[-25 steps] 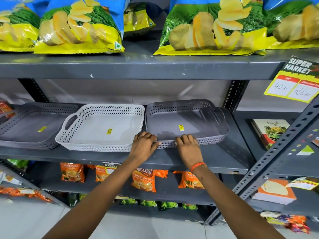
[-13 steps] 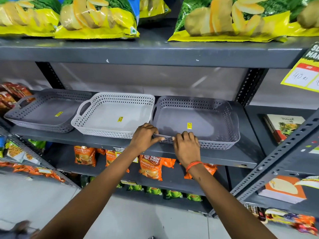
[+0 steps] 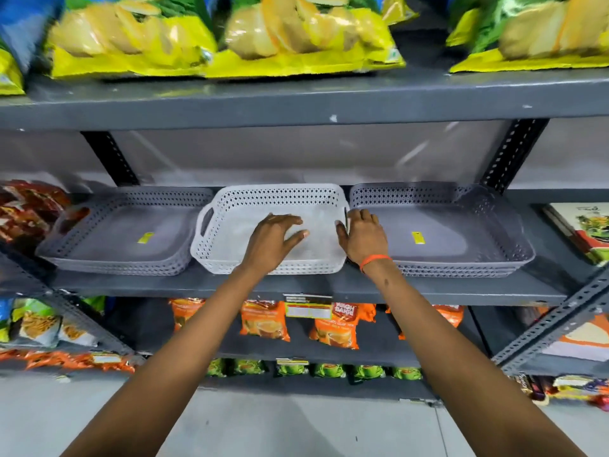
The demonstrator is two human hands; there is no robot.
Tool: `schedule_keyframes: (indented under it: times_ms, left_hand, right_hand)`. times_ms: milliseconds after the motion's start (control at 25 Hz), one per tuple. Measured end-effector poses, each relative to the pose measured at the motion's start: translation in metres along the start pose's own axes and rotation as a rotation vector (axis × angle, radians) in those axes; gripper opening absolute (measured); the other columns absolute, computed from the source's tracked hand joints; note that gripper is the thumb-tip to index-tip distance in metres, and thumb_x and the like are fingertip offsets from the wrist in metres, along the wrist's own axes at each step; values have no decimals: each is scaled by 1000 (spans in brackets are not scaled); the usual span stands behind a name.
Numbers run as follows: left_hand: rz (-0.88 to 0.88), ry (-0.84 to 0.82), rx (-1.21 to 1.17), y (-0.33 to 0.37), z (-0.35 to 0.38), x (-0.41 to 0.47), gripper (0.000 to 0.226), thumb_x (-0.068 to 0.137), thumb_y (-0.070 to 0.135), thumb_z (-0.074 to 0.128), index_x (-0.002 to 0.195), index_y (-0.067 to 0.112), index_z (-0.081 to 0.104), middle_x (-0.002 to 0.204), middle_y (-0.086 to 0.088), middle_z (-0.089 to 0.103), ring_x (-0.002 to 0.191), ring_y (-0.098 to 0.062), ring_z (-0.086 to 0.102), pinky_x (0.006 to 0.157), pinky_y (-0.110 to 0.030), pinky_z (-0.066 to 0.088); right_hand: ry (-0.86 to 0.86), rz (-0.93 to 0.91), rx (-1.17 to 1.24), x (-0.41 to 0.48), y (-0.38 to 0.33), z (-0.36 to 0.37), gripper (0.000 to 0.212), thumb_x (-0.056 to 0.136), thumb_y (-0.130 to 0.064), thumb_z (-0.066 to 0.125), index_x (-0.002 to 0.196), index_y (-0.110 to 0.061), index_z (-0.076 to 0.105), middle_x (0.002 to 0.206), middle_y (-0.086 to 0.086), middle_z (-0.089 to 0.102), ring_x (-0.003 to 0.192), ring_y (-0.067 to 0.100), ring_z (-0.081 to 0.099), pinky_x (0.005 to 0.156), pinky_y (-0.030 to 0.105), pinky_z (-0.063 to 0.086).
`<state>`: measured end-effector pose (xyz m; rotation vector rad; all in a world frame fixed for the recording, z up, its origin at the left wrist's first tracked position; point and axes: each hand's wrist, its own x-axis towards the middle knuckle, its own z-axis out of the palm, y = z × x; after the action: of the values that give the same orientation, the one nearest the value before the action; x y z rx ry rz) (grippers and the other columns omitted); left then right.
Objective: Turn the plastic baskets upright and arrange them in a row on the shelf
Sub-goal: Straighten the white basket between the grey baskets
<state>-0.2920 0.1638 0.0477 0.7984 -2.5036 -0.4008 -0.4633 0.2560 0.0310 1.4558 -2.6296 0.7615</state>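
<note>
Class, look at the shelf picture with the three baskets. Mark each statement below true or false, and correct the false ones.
1. Three baskets stand open side up in a row on the middle shelf. True.
2. The white basket is at the right end. False: it sits in the middle, between the left grey basket and the right grey basket.
3. The right hand has an orange band at the wrist. True.
4. The left hand is on the left grey basket. False: it is over the white basket.
</note>
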Motion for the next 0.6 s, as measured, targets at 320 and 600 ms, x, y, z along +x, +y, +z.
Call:
schedule_keyframes:
  times_ms: [320, 600]
  left_hand:
    - [-633, 10, 157, -153, -49, 6, 51, 99, 24, 38, 143, 0, 26, 148, -27, 35, 135, -42, 35, 110, -52, 31]
    - [-683, 13, 80, -176, -35, 23, 25, 96, 0, 38, 115, -11, 49, 110, -40, 62, 103, -52, 59, 85, -55, 48]
  right_hand:
    - [-169, 291, 96, 42, -18, 23, 53, 98, -8, 36, 143, 8, 13, 150, 26, 25, 135, 40, 31, 112, 42, 27]
    - [-75, 326, 76, 54, -11, 42, 55, 87, 13, 33, 141, 3, 24, 124, 31, 56, 111, 44, 55, 92, 48, 47]
